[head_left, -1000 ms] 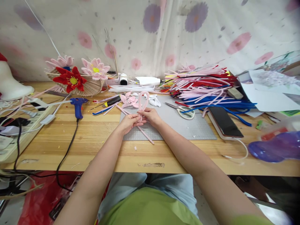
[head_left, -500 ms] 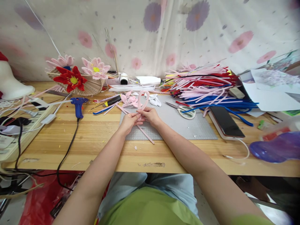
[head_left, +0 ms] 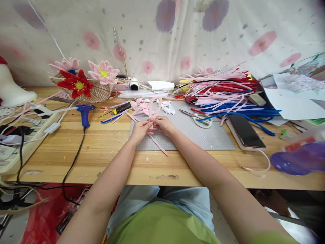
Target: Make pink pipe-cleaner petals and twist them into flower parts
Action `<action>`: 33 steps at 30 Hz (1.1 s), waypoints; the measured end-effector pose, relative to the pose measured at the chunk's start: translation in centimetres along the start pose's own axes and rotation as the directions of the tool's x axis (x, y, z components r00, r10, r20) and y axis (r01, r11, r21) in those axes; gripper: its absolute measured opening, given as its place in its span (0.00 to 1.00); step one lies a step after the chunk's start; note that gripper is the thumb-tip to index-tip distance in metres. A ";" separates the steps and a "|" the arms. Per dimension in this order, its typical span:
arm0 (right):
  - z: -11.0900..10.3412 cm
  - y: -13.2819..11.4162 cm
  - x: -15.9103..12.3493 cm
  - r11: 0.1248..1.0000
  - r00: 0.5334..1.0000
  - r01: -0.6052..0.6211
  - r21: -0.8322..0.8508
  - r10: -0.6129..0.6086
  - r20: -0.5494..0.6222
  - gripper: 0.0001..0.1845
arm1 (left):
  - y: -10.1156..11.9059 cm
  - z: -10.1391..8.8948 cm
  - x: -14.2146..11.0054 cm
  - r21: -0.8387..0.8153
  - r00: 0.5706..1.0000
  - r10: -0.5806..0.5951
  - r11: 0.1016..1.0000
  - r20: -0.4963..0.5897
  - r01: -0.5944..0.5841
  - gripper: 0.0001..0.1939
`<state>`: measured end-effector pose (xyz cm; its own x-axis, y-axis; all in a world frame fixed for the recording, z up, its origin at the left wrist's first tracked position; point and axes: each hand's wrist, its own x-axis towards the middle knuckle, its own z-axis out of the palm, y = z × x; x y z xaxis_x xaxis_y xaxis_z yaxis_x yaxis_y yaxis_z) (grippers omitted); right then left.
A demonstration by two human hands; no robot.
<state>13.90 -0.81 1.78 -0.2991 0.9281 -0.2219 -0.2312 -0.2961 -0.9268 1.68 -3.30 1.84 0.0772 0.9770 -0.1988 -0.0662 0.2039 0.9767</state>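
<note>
Pink loop [head_left: 150, 109] pinched at base, hands [head_left: 164, 125] close together.

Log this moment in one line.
left grip: pinching pink loop | right grip: pinching same loop | gray mat: beneath hands | scissors: on mat

A pale, flower-printed sheet [head_left: 142, 20] hangs behind the wooden table [head_left: 152, 171] — grey floor [head_left: 219, 218] showing below.

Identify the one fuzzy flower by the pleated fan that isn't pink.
The red flower, lowest in view; the back-left flower and the right-hand flower are both pink.
</note>
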 end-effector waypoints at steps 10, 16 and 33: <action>-0.1 1.3 0.9 0.981 0.982 0.157 -0.116 -0.167 -0.086 0.18 | -0.1 0.3 -0.1 0.025 0.998 -0.057 0.998 0.000 0.057 0.06; -0.7 0.2 1.0 0.945 0.976 0.184 -0.272 -0.208 -0.060 0.20 | 0.7 -0.9 0.0 0.088 0.995 -0.099 0.991 -0.031 0.101 0.05; -14.9 -7.3 -2.8 -0.085 0.855 -0.502 -0.861 -0.199 -0.479 0.11 | 0.7 -4.9 1.8 0.484 0.976 0.128 0.875 -0.178 -0.027 0.07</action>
<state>30.23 2.16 4.64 0.2332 0.9607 -0.1509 0.9668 -0.2458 -0.0707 -3.13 -1.07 1.79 -0.1099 0.9905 -0.0833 0.4215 0.1223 0.8985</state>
